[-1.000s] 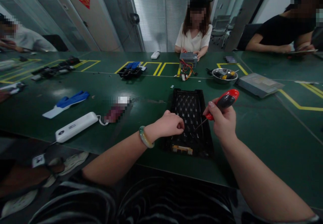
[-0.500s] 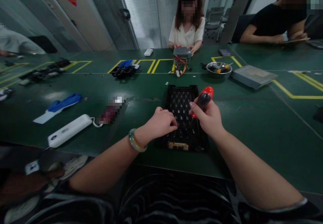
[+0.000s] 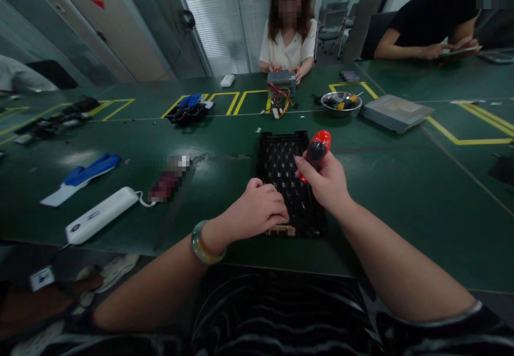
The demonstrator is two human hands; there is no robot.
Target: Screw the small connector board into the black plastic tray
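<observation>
A black tray-like panel (image 3: 283, 158) with a studded pattern lies on the green table in front of me. My right hand (image 3: 325, 179) is wrapped round a red and black screwdriver handle (image 3: 319, 148) above the panel's right side; its tip is hidden. My left hand (image 3: 259, 210), with a bangle (image 3: 199, 242) on the wrist, is over the panel's lower left part, fingers curled together. What those fingers hold, if anything, is too small to see. Beside them, at the panel's near edge, a gold-coloured connector strip (image 3: 286, 231) shows.
Left on the table (image 3: 217, 147) are a white power strip (image 3: 102, 214), a blue and white strap (image 3: 86, 174) and a blurred phone. Farther off are a black tray (image 3: 190, 112), a metal bowl (image 3: 341, 111) and a flat grey case (image 3: 397, 112). A person opposite handles a grey wired box (image 3: 281, 80).
My left hand has moved down toward the connector strip, partly covering it. My right hand keeps its grip on the screwdriver. The whole view has shifted slightly.
</observation>
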